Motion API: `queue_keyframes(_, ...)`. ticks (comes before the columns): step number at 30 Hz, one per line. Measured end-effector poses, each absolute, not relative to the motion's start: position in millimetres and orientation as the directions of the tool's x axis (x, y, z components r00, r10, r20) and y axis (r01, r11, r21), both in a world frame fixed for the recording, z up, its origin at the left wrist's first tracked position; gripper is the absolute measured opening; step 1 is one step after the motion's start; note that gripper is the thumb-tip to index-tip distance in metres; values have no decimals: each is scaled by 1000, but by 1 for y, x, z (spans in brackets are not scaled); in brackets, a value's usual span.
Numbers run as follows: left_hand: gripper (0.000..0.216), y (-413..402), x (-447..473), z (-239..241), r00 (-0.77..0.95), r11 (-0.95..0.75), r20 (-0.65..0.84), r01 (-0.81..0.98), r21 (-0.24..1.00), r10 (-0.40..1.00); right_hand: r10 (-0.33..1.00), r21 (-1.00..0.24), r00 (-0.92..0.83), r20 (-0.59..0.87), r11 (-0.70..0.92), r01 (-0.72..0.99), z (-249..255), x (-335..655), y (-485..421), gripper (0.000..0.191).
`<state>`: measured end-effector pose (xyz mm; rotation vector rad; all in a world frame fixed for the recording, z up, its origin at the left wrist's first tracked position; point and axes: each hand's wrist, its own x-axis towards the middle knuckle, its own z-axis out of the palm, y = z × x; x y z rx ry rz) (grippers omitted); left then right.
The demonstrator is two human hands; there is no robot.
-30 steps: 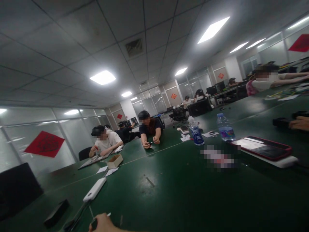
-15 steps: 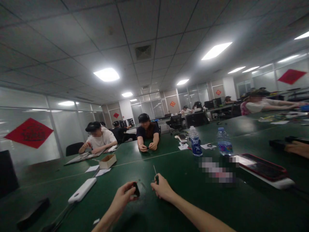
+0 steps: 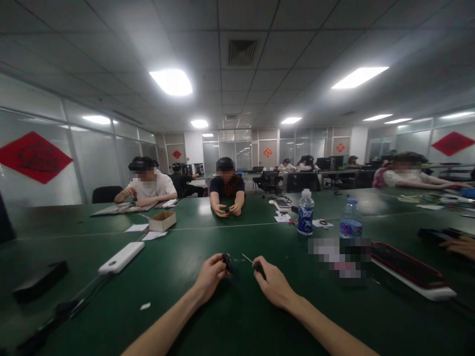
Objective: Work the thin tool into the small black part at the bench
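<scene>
Forearms [image 3: 166, 316], 2: bare, angled inward from the lower edge, converging on the grips.
Left hand [image 3: 212, 276]: pinching 1 small black part [image 3: 227, 263] at the fingertips; back of the hand largely toward the camera.
Right hand [image 3: 273, 283]: fingers curled around the dark handle of 1 screwdriver-like tool [image 3: 259, 270]; wrist bent slightly inward.
Tool shaft: slants out from the right grip toward the left; tip near the black part, apart from it.
Handling, judged: left pinch best firm and still, fingertips clear of the tip's path; tool best squared to the part before any pressure, turned lightly; bracing the wrists on the green table [image 3: 237, 321] should help.
Black part detail: too small to tell.
White device [image 3: 121, 257], 1: left of the left grip.
Labelled bottle [image 3: 305, 212], 1: beyond the right grip, to its right.
Open box [image 3: 162, 221], 1: beyond the left grip, to its left.
</scene>
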<state>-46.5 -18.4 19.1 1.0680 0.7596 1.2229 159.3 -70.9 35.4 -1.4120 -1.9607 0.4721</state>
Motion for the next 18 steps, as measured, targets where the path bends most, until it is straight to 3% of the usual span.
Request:
queue_keyframes(6, 27, -18, -45, 15, 250, -40, 128, -330, 943, 960, 853, -504, -361, 378, 516, 692, 36, 159, -81, 23)
queue_keyframes(18, 29, -19, -44, 16, 366, -39, 125, -232, 972, 922, 846, -394, -409, 342, 524, 755, 29, 163, -73, 28)
